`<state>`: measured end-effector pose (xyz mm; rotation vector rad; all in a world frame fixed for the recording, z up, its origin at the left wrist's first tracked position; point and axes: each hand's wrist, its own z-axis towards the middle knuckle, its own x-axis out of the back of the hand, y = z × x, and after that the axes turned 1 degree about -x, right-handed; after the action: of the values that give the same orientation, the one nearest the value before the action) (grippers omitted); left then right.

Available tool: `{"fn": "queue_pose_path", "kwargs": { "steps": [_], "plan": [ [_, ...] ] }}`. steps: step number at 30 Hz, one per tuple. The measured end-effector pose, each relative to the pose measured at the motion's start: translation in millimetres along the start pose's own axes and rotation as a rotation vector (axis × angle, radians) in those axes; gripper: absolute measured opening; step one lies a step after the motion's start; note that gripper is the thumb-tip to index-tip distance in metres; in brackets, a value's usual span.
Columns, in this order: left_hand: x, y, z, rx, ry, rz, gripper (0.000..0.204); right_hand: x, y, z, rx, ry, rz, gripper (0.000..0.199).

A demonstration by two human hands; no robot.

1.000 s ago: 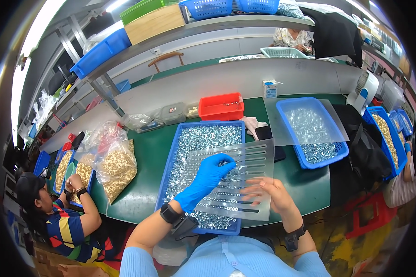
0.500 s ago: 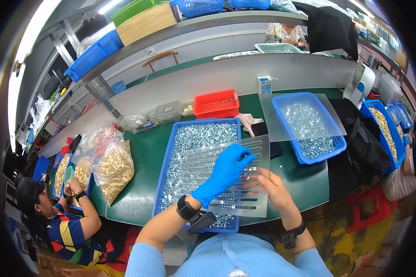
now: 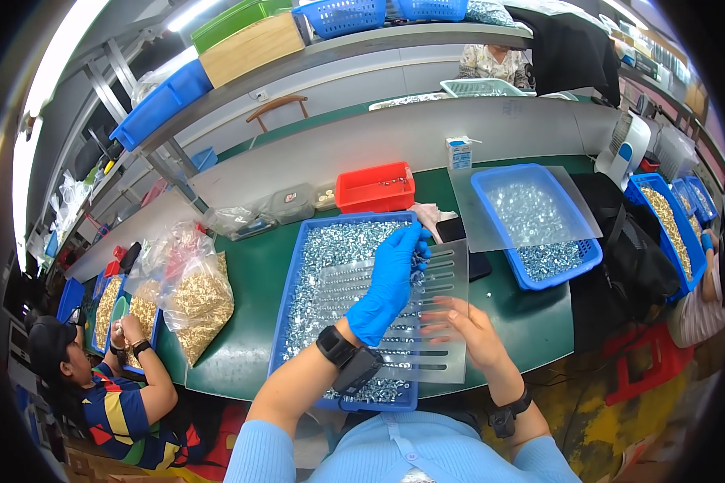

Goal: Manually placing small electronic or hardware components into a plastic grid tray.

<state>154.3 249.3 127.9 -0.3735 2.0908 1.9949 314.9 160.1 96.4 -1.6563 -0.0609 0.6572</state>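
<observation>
A clear slotted plate (image 3: 451,278) lies over a blue tray (image 3: 279,338) heaped with small silver metal parts (image 3: 330,237). Rows of these parts sit along the plate's slots. My left hand (image 3: 391,278), in a blue glove, is above the plate's far portion, its fingers curled closed around what look like several of the small metal parts. At the plate's right edge is my bare right hand (image 3: 477,332), fingers stretched and apart. Its fingertips overlap the plate; whether they press on it or lie beneath it is hard to tell.
A red bin (image 3: 374,187) and a dark phone (image 3: 479,266) lie beyond the plate. Right of them, a clear sheet (image 3: 467,213) partly covers another blue tray (image 3: 592,259). Bags of gold-coloured parts (image 3: 197,302) stand left, near a seated co-worker (image 3: 129,410).
My left hand has moved away from me, toward the tray's far right corner, its fingers now curled downward. My right hand's fingers have spread and its thumb has lifted off the plate.
</observation>
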Motion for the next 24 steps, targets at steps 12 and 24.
{"fn": "queue_pose_path", "kwargs": {
  "steps": [12, 24],
  "plan": [
    [33, -9, 5, -0.036, -0.025, -0.043, 0.04, 1, 2, 0, 0.003, -0.014, 0.023, 0.042],
    [63, -18, 2, -0.265, -0.304, 0.887, 0.054, 0, 3, 0, -0.005, -0.017, 0.018, 0.041]
  ]
}}
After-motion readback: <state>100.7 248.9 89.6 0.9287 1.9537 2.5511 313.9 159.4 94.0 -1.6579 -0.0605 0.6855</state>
